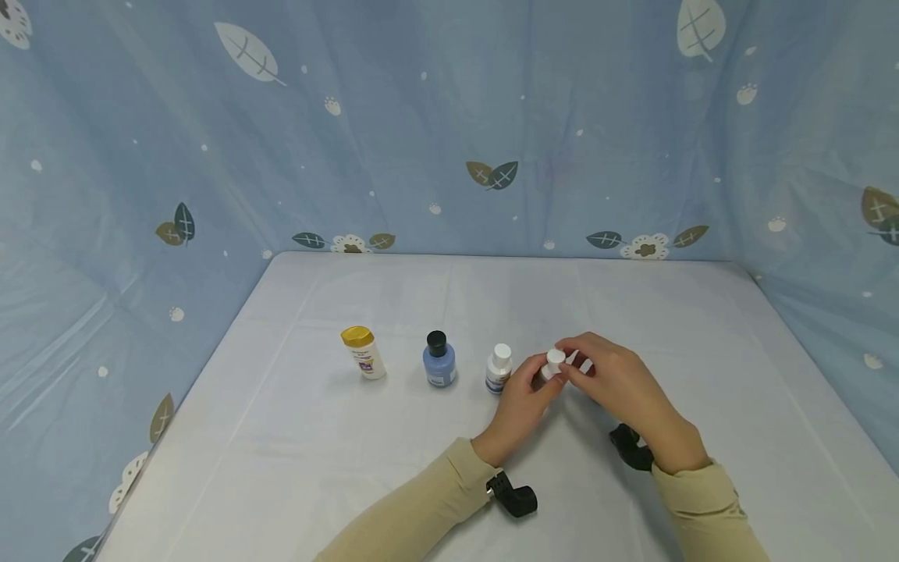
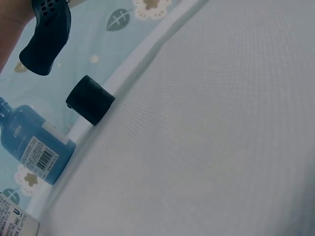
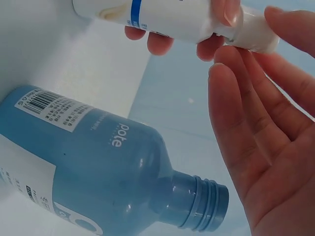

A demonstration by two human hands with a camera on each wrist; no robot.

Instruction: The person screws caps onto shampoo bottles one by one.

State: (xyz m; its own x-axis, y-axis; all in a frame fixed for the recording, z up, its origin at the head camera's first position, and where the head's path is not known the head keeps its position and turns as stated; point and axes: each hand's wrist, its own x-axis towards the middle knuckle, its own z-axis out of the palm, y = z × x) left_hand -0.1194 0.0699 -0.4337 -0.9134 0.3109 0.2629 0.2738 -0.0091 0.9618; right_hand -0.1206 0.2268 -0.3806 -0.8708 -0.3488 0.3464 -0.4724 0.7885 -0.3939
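My left hand (image 1: 521,402) grips a small white bottle (image 3: 167,17) with a blue stripe, its fingers curled round the body. The thumb and fingers of my right hand (image 1: 621,382) are at that bottle's white cap (image 3: 256,32), pinching it from the sides. Close by the right hand stands a blue bottle (image 3: 103,157) with a bare threaded neck. In the left wrist view a black cap (image 2: 90,100) rests on the table near this blue bottle (image 2: 37,142). The head view hides the uncapped bottle behind my right hand.
Left of my hands stand a white bottle with a white cap (image 1: 499,368), a blue bottle with a black cap (image 1: 439,361) and a white bottle with a yellow cap (image 1: 364,353). A white cloth covers the table (image 1: 316,484). Blue patterned curtains (image 1: 421,117) surround it.
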